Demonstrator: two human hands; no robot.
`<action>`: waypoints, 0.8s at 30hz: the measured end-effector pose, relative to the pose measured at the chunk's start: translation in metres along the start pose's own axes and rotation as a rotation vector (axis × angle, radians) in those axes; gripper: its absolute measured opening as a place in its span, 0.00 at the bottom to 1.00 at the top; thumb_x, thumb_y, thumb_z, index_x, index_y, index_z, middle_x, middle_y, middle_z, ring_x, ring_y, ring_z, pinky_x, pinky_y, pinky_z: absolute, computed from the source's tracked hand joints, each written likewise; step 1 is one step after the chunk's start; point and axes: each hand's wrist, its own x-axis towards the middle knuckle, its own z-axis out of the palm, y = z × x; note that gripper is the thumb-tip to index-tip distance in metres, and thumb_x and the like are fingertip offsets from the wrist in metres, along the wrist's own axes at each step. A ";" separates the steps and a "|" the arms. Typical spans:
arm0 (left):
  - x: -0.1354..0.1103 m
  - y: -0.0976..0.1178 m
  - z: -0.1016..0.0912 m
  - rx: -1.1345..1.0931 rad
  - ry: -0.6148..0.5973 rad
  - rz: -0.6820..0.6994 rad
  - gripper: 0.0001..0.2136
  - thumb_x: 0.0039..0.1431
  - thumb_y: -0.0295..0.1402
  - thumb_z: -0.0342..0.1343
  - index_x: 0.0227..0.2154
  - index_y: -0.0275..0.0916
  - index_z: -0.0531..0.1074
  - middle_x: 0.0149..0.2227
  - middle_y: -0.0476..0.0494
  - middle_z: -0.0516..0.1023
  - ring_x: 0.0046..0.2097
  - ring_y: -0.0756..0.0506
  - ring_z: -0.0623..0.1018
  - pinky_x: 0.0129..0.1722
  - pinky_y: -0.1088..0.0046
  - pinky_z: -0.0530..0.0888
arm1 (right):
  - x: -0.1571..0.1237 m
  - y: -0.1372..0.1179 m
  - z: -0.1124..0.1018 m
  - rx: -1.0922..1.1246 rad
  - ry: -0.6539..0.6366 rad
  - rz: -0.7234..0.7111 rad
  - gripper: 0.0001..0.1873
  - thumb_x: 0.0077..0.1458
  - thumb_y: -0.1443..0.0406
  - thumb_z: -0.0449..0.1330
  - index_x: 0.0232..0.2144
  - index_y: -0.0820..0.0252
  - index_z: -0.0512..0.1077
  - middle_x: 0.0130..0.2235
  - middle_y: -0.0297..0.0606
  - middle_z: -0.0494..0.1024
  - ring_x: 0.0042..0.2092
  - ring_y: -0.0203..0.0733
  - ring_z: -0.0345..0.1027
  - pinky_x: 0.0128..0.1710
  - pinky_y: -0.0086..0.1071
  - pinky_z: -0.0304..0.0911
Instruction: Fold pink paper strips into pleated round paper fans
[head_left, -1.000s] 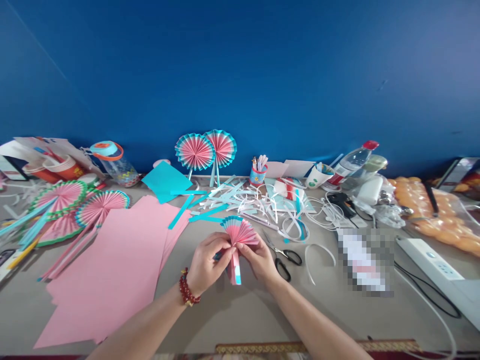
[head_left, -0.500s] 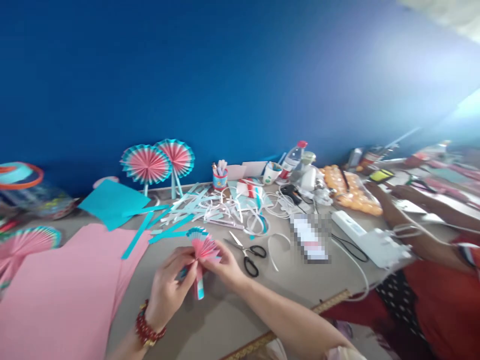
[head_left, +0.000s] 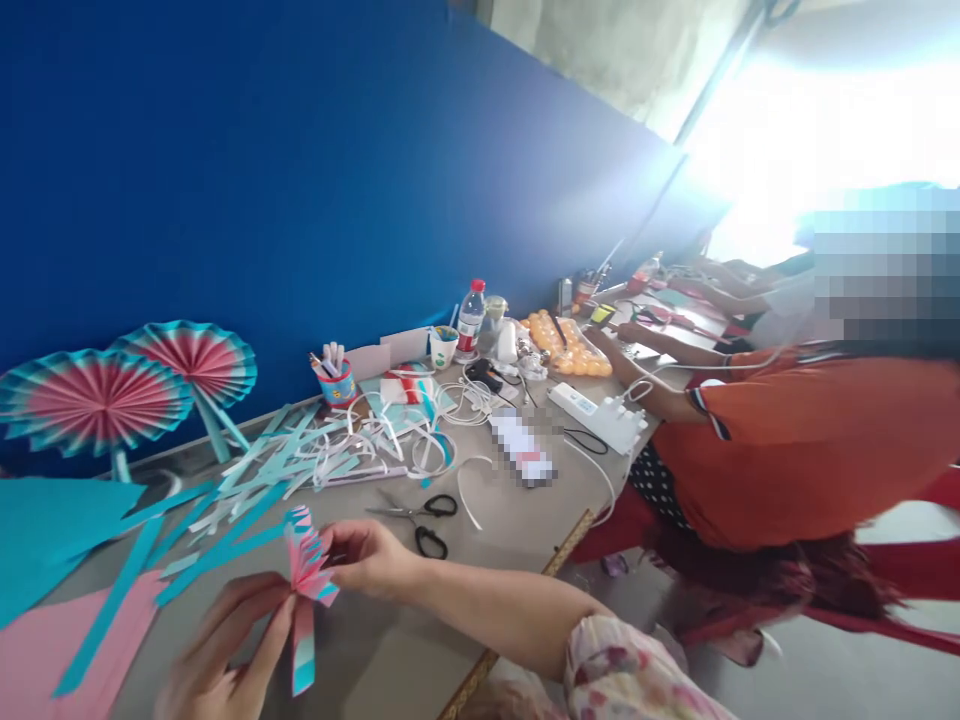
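Observation:
A pleated paper fan (head_left: 306, 565), pink with blue edges, is held above the table between both hands. My left hand (head_left: 240, 640) pinches its gathered middle, with a folded strip hanging below the fingers. My right hand (head_left: 367, 558) is closed at the fan's right side, thumb and fingers on the pleats. Scissors (head_left: 420, 515) with black handles lie partly spread just beyond my right hand. Pink paper sheets (head_left: 82, 650) and blue paper (head_left: 52, 530) lie to the left, with blue strips (head_left: 112, 600) across them.
Two finished paper fans (head_left: 101, 400) lean by the blue wall. Paper scraps (head_left: 300, 460), a pen cup (head_left: 336, 385), a bottle (head_left: 471, 320), a glue gun (head_left: 484, 375), a phone (head_left: 521, 447) and a power strip (head_left: 600, 415) cover the table. A co-worker in orange (head_left: 810, 440) sits at right.
The view has turned right, so table things appear further left and more of the co-worker shows. Both hands still hold the fan, its pleats turned more sideways.

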 end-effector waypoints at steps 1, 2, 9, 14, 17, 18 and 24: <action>0.001 0.000 0.000 0.006 0.001 0.008 0.05 0.59 0.35 0.56 0.34 0.43 0.75 0.36 0.45 0.79 0.37 0.44 0.78 0.38 0.72 0.74 | 0.001 0.000 0.000 0.005 -0.002 -0.001 0.25 0.28 0.57 0.77 0.28 0.62 0.74 0.30 0.32 0.75 0.30 0.33 0.66 0.36 0.28 0.62; 0.003 0.001 -0.001 0.010 0.003 0.013 0.05 0.60 0.36 0.56 0.34 0.43 0.75 0.36 0.44 0.79 0.37 0.44 0.78 0.37 0.72 0.74 | 0.001 -0.001 0.000 0.003 -0.008 -0.006 0.24 0.29 0.56 0.77 0.28 0.62 0.73 0.30 0.32 0.75 0.30 0.33 0.66 0.36 0.28 0.62; 0.004 0.004 0.001 0.002 -0.006 -0.023 0.06 0.61 0.36 0.55 0.34 0.42 0.75 0.35 0.45 0.79 0.37 0.45 0.78 0.37 0.72 0.73 | 0.002 -0.006 0.000 -0.032 -0.040 -0.059 0.23 0.30 0.55 0.76 0.25 0.62 0.74 0.29 0.31 0.73 0.30 0.32 0.65 0.37 0.28 0.61; 0.001 0.011 0.005 -0.098 -0.021 -0.122 0.04 0.61 0.33 0.55 0.34 0.40 0.73 0.36 0.44 0.77 0.38 0.45 0.77 0.38 0.72 0.73 | -0.003 -0.010 0.005 -0.051 -0.024 -0.056 0.21 0.32 0.57 0.76 0.26 0.62 0.74 0.29 0.30 0.75 0.30 0.32 0.66 0.39 0.28 0.62; 0.003 0.022 0.006 -0.200 -0.038 -0.189 0.05 0.64 0.30 0.51 0.34 0.40 0.72 0.36 0.43 0.75 0.40 0.45 0.76 0.39 0.71 0.74 | -0.007 -0.015 0.012 -0.075 0.032 -0.054 0.19 0.34 0.57 0.75 0.25 0.62 0.74 0.27 0.29 0.75 0.29 0.32 0.66 0.36 0.28 0.63; 0.004 0.025 0.005 -0.233 -0.033 -0.196 0.06 0.64 0.29 0.50 0.34 0.40 0.72 0.36 0.42 0.75 0.40 0.45 0.76 0.39 0.71 0.74 | -0.009 -0.016 0.013 -0.086 0.055 -0.058 0.18 0.35 0.58 0.75 0.25 0.61 0.74 0.27 0.29 0.75 0.28 0.32 0.66 0.36 0.28 0.63; 0.004 0.030 0.004 -0.405 -0.015 -0.225 0.08 0.65 0.28 0.48 0.39 0.39 0.72 0.39 0.41 0.73 0.41 0.46 0.75 0.40 0.70 0.73 | -0.012 -0.017 0.014 -0.062 0.145 0.000 0.13 0.39 0.63 0.74 0.22 0.61 0.72 0.24 0.28 0.72 0.27 0.32 0.64 0.34 0.28 0.61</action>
